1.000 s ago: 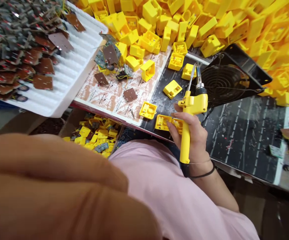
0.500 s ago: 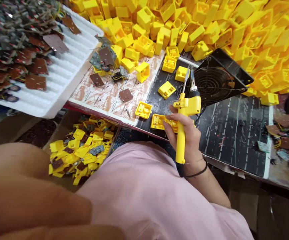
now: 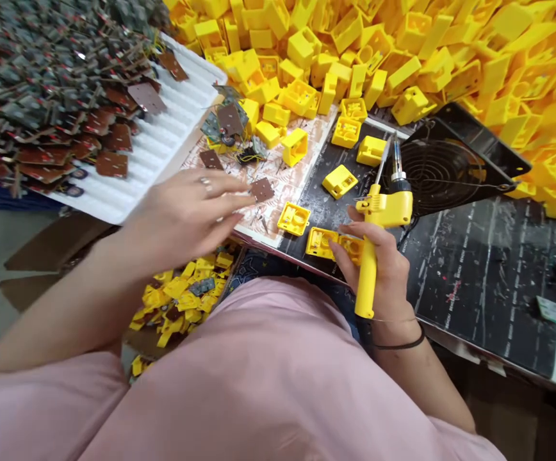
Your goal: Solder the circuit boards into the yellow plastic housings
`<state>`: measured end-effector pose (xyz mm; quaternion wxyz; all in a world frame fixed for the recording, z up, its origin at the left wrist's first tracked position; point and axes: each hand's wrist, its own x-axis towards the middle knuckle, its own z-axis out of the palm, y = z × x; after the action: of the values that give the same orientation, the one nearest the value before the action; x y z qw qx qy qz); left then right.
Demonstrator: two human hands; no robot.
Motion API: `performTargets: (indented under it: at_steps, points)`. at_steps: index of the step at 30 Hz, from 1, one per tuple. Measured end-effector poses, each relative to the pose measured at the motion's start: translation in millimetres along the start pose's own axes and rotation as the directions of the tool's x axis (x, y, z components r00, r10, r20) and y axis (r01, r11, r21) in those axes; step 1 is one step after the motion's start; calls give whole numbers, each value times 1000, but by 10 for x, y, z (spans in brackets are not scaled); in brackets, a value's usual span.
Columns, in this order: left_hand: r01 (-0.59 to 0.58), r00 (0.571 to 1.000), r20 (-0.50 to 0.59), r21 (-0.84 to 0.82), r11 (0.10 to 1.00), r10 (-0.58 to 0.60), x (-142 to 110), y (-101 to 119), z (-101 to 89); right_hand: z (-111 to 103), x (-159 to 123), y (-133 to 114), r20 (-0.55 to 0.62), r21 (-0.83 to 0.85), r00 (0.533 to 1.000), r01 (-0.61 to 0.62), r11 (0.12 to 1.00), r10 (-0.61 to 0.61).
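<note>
My right hand [image 3: 384,272] is wrapped round the handle of a yellow soldering gun [image 3: 368,275], whose metal tip points away from me. Under its fingers at the table edge lie yellow plastic housings [image 3: 320,244], partly hidden. My left hand [image 3: 194,208], slightly blurred, reaches over the left part of the table with fingers stretched out and nothing visible in them. Just beyond its fingertips is a small brown circuit board [image 3: 261,189]. Another open yellow housing [image 3: 294,218] sits between the two hands.
A black fan [image 3: 444,157] stands behind the soldering gun. Yellow housings [image 3: 412,51] are heaped along the back. A white foam tray [image 3: 182,96] piled with wired circuit boards is at left. Below the table edge, a box holds yellow parts [image 3: 182,288].
My left hand has swung from the blurred near left foreground out over the table. The view has shifted a little; my right hand still holds the soldering gun.
</note>
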<state>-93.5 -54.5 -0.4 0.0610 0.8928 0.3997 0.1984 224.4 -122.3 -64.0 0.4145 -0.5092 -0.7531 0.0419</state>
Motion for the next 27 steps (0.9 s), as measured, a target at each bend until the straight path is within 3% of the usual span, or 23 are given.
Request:
performTargets:
  at_steps: [5,8,10,12,14,16,18,19,20,21,22,23,24,25,27]
  points:
    - [-9,995,101,222,975,-13,363,-294,454,189,205,-52,67,-22,993,100,995,-99]
    - [-20,986,164,206,978,-14,495,-369,611,334,331,-108,188,-30,970,160,987,-152]
    - [14,995,94,97,995,-23,576,-446,613,395,373,-111,257,-40,952,183,982,-167]
    - [80,993,-81,-104,991,-88,687,-534,545,415,380,-92,265,-54,952,172,984,-152]
    - [81,926,-321,-351,933,-201,835,-584,424,404,371,-69,231,-65,964,148,987,-130]
    - [-28,807,-510,-537,843,-298,989,-554,273,383,362,-55,211,-73,970,142,987,-124]
    - [-143,724,-595,-624,769,-349,1098,-448,132,369,355,-52,194,-70,973,138,988,-122]
    - [-166,724,-588,-656,736,-361,1121,-383,82,366,351,-54,174,-65,978,132,989,-119]
    - [-146,770,-525,-699,700,-364,1121,-321,54,362,345,-56,142,-62,983,123,990,-113]
    - [-92,842,-409,-751,654,-351,1099,-271,51,357,337,-59,102,-56,989,114,992,-108]
    - [-1,920,-238,-797,605,-312,1059,-237,73,348,328,-63,59,-41,993,103,994,-101]
    - [115,968,-34,-822,558,-248,1005,-219,118,334,319,-70,25,-14,995,94,996,-93]
    - [233,971,163,-825,515,-177,944,-213,179,316,312,-78,1,24,996,90,996,-90]
    - [334,941,319,-813,477,-116,881,-214,249,294,307,-90,-15,70,996,91,993,-90]
    - [452,880,473,-797,400,-51,766,-206,385,248,313,-124,-18,153,995,104,983,-103]
